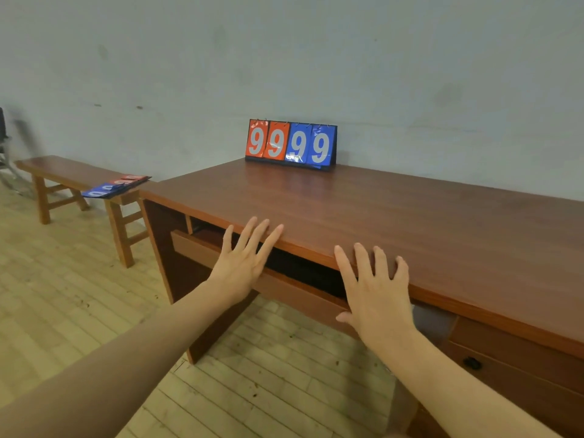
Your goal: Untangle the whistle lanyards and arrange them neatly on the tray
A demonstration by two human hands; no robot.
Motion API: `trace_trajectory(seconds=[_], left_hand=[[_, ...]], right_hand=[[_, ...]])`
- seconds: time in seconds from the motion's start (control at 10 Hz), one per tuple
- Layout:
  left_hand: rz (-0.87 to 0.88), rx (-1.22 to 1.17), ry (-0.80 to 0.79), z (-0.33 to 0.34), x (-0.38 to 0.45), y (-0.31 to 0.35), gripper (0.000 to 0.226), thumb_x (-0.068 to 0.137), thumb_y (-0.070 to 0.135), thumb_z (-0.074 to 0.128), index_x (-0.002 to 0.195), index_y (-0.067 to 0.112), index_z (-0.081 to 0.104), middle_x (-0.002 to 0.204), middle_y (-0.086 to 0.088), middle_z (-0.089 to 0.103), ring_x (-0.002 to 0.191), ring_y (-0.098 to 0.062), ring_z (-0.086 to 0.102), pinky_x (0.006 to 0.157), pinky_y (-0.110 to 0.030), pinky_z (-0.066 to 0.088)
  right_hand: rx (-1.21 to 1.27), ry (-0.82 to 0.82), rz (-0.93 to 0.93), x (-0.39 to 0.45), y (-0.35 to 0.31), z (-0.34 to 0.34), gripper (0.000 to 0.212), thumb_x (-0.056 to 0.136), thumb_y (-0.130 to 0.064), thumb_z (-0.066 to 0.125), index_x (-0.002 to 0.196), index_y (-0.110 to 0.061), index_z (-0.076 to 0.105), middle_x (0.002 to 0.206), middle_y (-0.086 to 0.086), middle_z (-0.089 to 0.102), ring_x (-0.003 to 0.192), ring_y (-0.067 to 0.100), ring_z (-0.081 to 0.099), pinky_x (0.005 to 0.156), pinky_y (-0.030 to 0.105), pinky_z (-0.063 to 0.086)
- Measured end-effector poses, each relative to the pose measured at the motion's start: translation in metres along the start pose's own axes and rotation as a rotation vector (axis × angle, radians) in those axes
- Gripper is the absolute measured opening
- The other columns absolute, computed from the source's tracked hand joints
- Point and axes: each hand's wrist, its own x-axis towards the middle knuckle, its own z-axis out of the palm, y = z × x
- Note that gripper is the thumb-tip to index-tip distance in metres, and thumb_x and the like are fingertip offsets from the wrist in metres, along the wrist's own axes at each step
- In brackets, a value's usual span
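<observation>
Both palms down, fingers spread | left hand (241,263) | right hand (376,294) | desk (379,216) edge

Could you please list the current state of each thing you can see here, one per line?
Left hand: open, empty, fingers spread at the desk's front edge.
Right hand: open, empty, fingertips on the desktop edge.
Brown wooden desk: keyboard shelf pulled out.
Red and blue flip scoreboard: upright, showing 99 99.
Second flip scoreboard: lying flat on the wooden bench.
</observation>
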Motion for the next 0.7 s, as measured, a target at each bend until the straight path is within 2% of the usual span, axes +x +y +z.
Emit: trace_trajectory(seconds=[0.1,0.2,0.3,0.4,0.5,0.6,0.7], left_hand=[[-0.070,-0.018,-0.013,0.012,0.007,0.012,0.119,0.072,0.020,0.082,0.159,0.016,0.001,0.163,-0.018,0.015,0.152,-0.039,0.012,0.111,-0.063,0.027],[-0.121,-0.055,-0.062,0.010,0.013,0.024,0.116,0.064,0.012,0.083,0.154,0.011,0.009,0.160,-0.022,0.017,0.149,-0.043,0.016,0.104,-0.063,0.033],[-0.142,-0.055,-0.154,-0.009,0.015,0.029,0.115,0.074,0.011,0.078,0.156,0.013,-0.003,0.163,-0.020,0.001,0.151,-0.042,0.001,0.110,-0.061,0.028],[-0.099,-0.088,-0.270,-0.051,0.017,0.033,0.093,0.087,0.009,0.063,0.158,0.017,0.002,0.163,-0.013,0.005,0.151,-0.038,0.009,0.112,-0.060,0.026],[0.021,-0.230,-0.340,-0.100,0.022,0.045,0.064,0.096,0.017,0.055,0.152,0.028,0.026,0.154,-0.002,0.031,0.137,-0.029,0.039,0.109,-0.048,0.038],[0.158,-0.479,-0.283,-0.148,0.025,0.082,0.047,0.098,0.030,0.060,0.143,0.030,0.044,0.143,0.006,0.053,0.125,-0.016,0.055,0.104,-0.035,0.048],[0.241,-0.659,-0.134,-0.183,0.035,0.128,0.033,0.097,0.038,0.061,0.130,0.037,0.057,0.125,0.019,0.065,0.113,-0.002,0.061,0.101,-0.032,0.051]], right_hand=[[-0.032,0.063,0.003,0.000,-0.001,0.013,0.126,0.073,-0.061,0.078,0.160,-0.018,-0.002,0.161,0.021,0.021,0.145,0.044,0.026,0.111,0.061,0.024],[-0.042,0.055,0.027,0.004,0.000,0.025,0.127,0.069,-0.044,0.088,0.159,-0.017,0.002,0.158,0.022,0.025,0.142,0.044,0.030,0.108,0.060,0.024],[0.007,0.042,0.039,0.003,-0.002,0.019,0.115,0.075,-0.040,0.085,0.158,-0.018,0.008,0.158,0.021,0.029,0.141,0.043,0.032,0.108,0.059,0.026],[0.176,0.066,0.006,-0.010,0.014,-0.006,0.076,0.090,-0.048,0.064,0.153,-0.020,0.033,0.151,0.013,0.044,0.136,0.036,0.042,0.107,0.051,0.036],[0.410,0.044,0.041,-0.040,0.067,-0.052,0.035,0.100,-0.046,0.042,0.122,-0.024,0.059,0.116,-0.003,0.063,0.104,0.020,0.059,0.086,0.038,0.053],[0.442,-0.018,0.127,-0.080,0.147,-0.090,0.023,0.099,-0.042,0.041,0.103,-0.036,0.062,0.094,-0.015,0.065,0.081,0.008,0.061,0.073,0.036,0.058],[0.448,-0.029,0.207,-0.113,0.214,-0.116,0.021,0.100,-0.044,0.043,0.103,-0.039,0.063,0.092,-0.019,0.066,0.077,0.001,0.062,0.068,0.027,0.057]])
